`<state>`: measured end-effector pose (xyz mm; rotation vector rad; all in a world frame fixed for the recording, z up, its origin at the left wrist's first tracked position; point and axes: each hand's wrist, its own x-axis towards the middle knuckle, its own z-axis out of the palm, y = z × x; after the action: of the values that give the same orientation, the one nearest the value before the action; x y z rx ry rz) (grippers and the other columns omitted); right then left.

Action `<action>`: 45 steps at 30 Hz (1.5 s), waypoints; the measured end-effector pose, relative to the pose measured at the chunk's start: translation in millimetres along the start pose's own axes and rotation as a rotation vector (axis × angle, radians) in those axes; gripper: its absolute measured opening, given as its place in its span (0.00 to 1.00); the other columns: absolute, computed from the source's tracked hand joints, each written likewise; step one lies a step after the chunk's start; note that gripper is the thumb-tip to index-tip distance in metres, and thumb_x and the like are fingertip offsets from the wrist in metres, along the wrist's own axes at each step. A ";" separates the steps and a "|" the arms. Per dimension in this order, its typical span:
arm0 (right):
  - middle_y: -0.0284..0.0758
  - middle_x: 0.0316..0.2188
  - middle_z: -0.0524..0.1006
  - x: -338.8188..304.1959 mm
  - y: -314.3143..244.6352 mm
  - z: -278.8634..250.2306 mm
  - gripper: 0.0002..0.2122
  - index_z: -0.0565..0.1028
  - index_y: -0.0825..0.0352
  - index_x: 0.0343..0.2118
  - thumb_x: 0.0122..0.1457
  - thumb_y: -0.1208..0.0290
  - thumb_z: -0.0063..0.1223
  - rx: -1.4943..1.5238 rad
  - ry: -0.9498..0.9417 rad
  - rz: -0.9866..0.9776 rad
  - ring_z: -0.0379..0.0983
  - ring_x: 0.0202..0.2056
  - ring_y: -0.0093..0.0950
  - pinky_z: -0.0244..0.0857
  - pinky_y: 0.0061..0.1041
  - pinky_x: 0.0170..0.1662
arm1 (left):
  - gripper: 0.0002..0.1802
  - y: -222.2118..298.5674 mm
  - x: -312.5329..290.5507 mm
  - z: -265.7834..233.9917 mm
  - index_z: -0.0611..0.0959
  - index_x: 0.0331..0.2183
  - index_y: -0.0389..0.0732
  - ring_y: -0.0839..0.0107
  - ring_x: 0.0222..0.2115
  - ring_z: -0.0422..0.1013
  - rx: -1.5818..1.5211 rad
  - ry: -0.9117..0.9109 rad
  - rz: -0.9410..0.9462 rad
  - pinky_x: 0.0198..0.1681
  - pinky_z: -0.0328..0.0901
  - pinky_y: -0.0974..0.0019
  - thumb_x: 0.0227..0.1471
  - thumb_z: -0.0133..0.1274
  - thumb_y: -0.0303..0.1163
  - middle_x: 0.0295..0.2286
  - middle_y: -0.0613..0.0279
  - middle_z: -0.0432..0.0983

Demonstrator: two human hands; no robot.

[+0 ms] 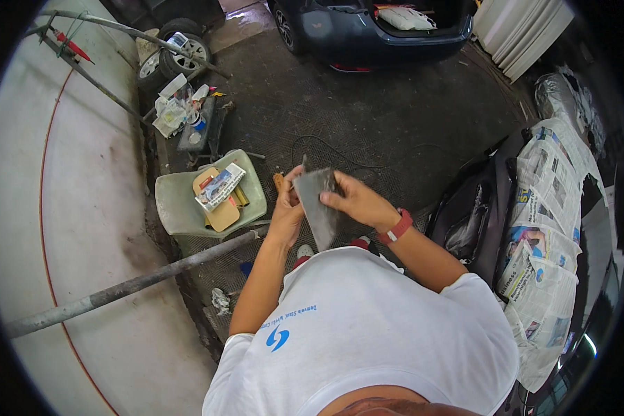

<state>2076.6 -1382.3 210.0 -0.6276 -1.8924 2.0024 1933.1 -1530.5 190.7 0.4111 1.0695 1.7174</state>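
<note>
In front of my chest, a thin grey sheet point(317, 208) hangs between my hands, tapering to a point at its lower end. It may be sandpaper, but I cannot tell for sure. My left hand point(289, 208) grips its left edge, fingers partly hidden behind it. Beside that hand's fingers an orange-brown piece point(279, 182) sticks out; whether the hand holds it is unclear. My right hand point(360, 202) pinches the sheet's right side, thumb on the front face. A red band circles the right wrist.
A pale green plastic chair point(165, 201) holds a box and tan pads. Behind it, a small stand point(208, 135) carries cans and rags. A metal pipe point(139, 284) crosses at left. A newspaper-masked car point(548, 208) stands close at right; a dark car point(367, 35) is ahead.
</note>
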 end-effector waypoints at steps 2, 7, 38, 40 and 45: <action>0.35 0.48 0.79 -6.7 7.3 -3.6 0.21 0.72 0.69 0.55 0.68 0.58 0.57 0.262 -0.018 0.069 0.78 0.45 0.26 0.72 0.32 0.49 | 0.32 -16.0 7.6 -26.2 0.70 0.62 0.37 0.68 0.53 0.73 0.055 0.034 0.101 0.61 0.63 0.60 0.60 0.63 0.31 0.51 0.60 0.78; 0.31 0.39 0.81 -11.8 18.9 -6.4 0.18 0.78 0.63 0.49 0.69 0.52 0.55 0.679 0.317 0.470 0.80 0.39 0.23 0.74 0.28 0.40 | 0.22 3.2 0.7 -4.8 0.78 0.55 0.36 0.66 0.50 0.73 0.322 0.067 0.258 0.59 0.63 0.62 0.63 0.59 0.35 0.47 0.58 0.79; 0.32 0.31 0.81 28.4 -37.7 -48.4 0.15 0.75 0.70 0.37 0.60 0.63 0.67 -0.390 0.386 -0.190 0.75 0.34 0.20 0.70 0.27 0.40 | 0.19 31.2 -7.1 -8.9 0.84 0.46 0.31 0.67 0.40 0.80 0.664 0.017 -0.048 0.48 0.71 0.60 0.59 0.60 0.36 0.39 0.52 0.85; 0.28 0.35 0.82 29.2 -41.0 -53.0 0.14 0.78 0.70 0.40 0.60 0.65 0.67 0.039 0.410 -0.095 0.75 0.35 0.17 0.71 0.25 0.41 | 0.17 36.1 -7.2 -16.6 0.83 0.46 0.33 0.68 0.39 0.79 0.374 0.071 -0.004 0.48 0.71 0.62 0.58 0.62 0.33 0.39 0.56 0.84; 0.31 0.40 0.84 -5.0 -37.6 -40.3 0.13 0.81 0.65 0.50 0.62 0.73 0.61 -0.572 -0.182 -0.004 0.80 0.38 0.26 0.73 0.28 0.42 | 0.24 45.2 6.7 -31.2 0.83 0.41 0.27 0.66 0.31 0.77 0.647 0.566 0.403 0.37 0.70 0.60 0.58 0.63 0.42 0.30 0.50 0.82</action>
<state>2099.0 -1347.5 246.8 -0.5846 -2.5996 1.5461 1882.2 -1542.5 208.8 0.5874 2.0894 1.8534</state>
